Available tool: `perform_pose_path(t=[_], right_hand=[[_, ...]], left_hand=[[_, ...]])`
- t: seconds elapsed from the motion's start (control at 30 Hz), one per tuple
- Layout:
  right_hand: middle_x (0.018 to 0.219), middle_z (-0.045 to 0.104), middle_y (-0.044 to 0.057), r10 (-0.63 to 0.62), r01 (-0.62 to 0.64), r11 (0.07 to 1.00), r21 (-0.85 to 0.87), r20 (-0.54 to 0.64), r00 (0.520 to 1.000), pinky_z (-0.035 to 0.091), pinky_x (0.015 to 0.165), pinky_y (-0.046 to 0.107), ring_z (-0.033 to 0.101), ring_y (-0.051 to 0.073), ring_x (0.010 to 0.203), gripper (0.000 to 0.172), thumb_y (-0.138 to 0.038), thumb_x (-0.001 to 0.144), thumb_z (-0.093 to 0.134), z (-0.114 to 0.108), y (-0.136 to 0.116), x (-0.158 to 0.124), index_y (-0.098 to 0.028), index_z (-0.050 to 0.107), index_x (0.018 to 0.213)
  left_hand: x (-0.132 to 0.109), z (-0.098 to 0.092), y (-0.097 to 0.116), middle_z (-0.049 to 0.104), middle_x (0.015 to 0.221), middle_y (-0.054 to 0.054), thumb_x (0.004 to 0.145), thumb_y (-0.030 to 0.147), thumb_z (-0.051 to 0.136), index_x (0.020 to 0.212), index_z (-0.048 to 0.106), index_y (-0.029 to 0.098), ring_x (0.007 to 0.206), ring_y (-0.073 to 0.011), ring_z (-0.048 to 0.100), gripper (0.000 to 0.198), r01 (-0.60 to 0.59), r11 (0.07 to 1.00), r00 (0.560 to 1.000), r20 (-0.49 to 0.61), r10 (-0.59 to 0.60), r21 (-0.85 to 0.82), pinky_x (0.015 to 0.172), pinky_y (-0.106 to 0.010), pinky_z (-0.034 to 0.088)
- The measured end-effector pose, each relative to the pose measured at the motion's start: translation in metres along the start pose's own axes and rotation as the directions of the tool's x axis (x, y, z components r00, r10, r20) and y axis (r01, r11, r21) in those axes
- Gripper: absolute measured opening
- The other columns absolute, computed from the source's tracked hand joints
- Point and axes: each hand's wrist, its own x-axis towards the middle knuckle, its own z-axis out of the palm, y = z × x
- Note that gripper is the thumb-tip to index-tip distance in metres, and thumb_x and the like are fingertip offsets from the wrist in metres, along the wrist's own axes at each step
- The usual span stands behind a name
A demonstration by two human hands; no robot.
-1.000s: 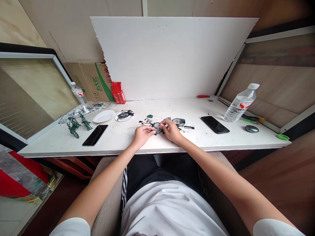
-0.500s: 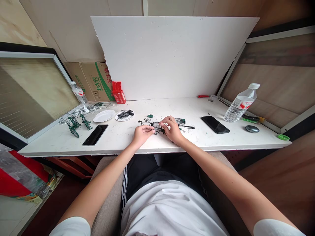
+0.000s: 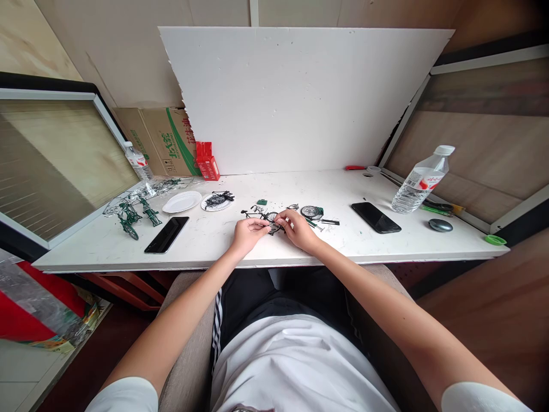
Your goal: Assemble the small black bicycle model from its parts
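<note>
Near the front edge of the table, a small black spoked wheel (image 3: 273,225) of a model bicycle is between my hands. My left hand (image 3: 247,236) is closed, pinching the wheel at its left side with thumb and fingertips. From the right, my right hand (image 3: 299,231) is also closed, its fingertips pressed together over the wheel's right part. Whatever sits between those fingertips is too small or hidden to name. Just behind the fingers lies a black model bicycle frame (image 3: 253,214), partly covered. Another spoked wheel (image 3: 310,212) with a green part lies beyond my right hand.
A dark phone (image 3: 376,217), a water bottle (image 3: 422,177) and a round grey object (image 3: 440,225) are at right. Leftward are a second phone (image 3: 166,235), a paper plate (image 3: 182,201), a plate of black parts (image 3: 218,201) and green model bicycles (image 3: 128,219).
My right hand has shifted slightly left and down onto the wheel, and its fingers have drawn closer together. More of the parts behind it now show. My left hand stays put.
</note>
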Motion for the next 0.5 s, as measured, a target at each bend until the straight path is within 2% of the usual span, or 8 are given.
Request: perform_pose_path(t=[0.13, 0.5], right_hand=[[0.105, 0.075, 0.009, 0.006, -0.007, 1.0, -0.016, -0.02, 1.0, 0.053, 0.089, 0.043, 0.066, 0.027, 0.101, 0.026, -0.043, 0.111, 0.049, 0.0009, 0.0007, 0.0002, -0.024, 0.067, 0.105], [0.108, 0.076, 0.009, -0.044, 0.045, 0.997, -0.062, 0.018, 0.999, 0.053, 0.091, 0.045, 0.064, 0.029, 0.104, 0.025, -0.042, 0.111, 0.052, 0.002, -0.0025, -0.0013, -0.026, 0.072, 0.11]], left_hand=[[-0.0006, -0.0001, -0.0003, 0.083, 0.1, -0.013, 0.07, 0.036, 0.095, 0.092, 0.082, 0.016, 0.095, -0.0294, 0.079, 0.033, -0.007, 1.0, 1.0, -0.005, 0.007, 0.004, 0.097, -0.047, 0.064], [0.0002, -0.0007, -0.0031, 0.083, 0.099, -0.014, 0.071, 0.037, 0.094, 0.093, 0.082, 0.015, 0.095, -0.0288, 0.079, 0.033, -0.019, 1.0, 1.0, -0.022, 0.019, 0.003, 0.097, -0.046, 0.063]])
